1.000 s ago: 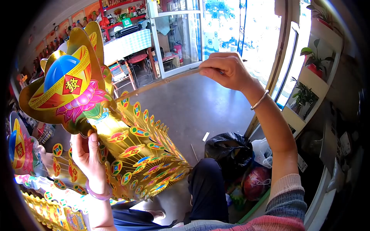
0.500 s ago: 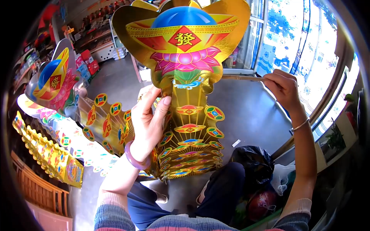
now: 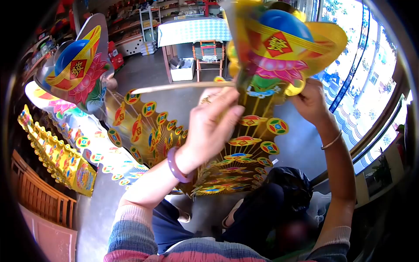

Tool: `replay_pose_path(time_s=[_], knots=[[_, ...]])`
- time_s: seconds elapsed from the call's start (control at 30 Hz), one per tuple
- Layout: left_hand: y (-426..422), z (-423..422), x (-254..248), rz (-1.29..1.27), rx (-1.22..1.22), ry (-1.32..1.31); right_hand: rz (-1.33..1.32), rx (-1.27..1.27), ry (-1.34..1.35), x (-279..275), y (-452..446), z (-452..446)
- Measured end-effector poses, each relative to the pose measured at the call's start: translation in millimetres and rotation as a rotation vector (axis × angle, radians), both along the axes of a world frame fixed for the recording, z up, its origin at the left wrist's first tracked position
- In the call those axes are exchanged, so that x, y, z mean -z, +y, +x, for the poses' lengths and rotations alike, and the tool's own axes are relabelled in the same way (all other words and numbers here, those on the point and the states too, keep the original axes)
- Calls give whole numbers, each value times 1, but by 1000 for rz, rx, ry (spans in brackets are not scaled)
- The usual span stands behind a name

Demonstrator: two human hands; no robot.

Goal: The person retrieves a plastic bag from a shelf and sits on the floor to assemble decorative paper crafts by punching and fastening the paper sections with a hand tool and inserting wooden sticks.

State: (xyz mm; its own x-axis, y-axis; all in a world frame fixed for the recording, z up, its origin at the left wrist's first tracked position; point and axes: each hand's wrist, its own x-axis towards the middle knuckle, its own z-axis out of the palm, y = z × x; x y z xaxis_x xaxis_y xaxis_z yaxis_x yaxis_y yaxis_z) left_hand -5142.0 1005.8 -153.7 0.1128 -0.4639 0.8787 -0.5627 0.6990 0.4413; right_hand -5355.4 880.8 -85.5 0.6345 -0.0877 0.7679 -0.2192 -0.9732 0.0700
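Gold ornament [image 3: 258, 107], pinched at its left edge by the left hand [image 3: 213, 124]; right hand [image 3: 310, 102] beside its right edge, grip unclear.

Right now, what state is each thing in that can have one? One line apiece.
Held gold ornament: upright.
Left hand: closed on the ornament's edge.
Right hand: partly hidden, grip unclear.
Stick: left end free, other end hidden.
White box: open-topped.
Table: cloth-covered.
Chair: standing upright.
Black bag: crumpled.
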Motion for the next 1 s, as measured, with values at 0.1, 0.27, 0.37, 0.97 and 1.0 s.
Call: replay_pose_path(time_s=[0.1, 0.27, 0.37, 0.97, 1.0], knots=[[-3, 0, -2, -16, 19, -6, -37, -96, -40, -5, -1, 23], [-7, 2, 3, -68, 30, 30, -64, 88, 83, -1, -6, 8], [1, 6, -4, -83, 10, -11, -4, 59, 50, -2, -5, -6], [163, 174, -19, -277, -587, 389, 72, 61, 71, -9, 14, 13], [163, 186, -15, -162, -525, 494, 76, 14, 53, -9, 13, 15]])
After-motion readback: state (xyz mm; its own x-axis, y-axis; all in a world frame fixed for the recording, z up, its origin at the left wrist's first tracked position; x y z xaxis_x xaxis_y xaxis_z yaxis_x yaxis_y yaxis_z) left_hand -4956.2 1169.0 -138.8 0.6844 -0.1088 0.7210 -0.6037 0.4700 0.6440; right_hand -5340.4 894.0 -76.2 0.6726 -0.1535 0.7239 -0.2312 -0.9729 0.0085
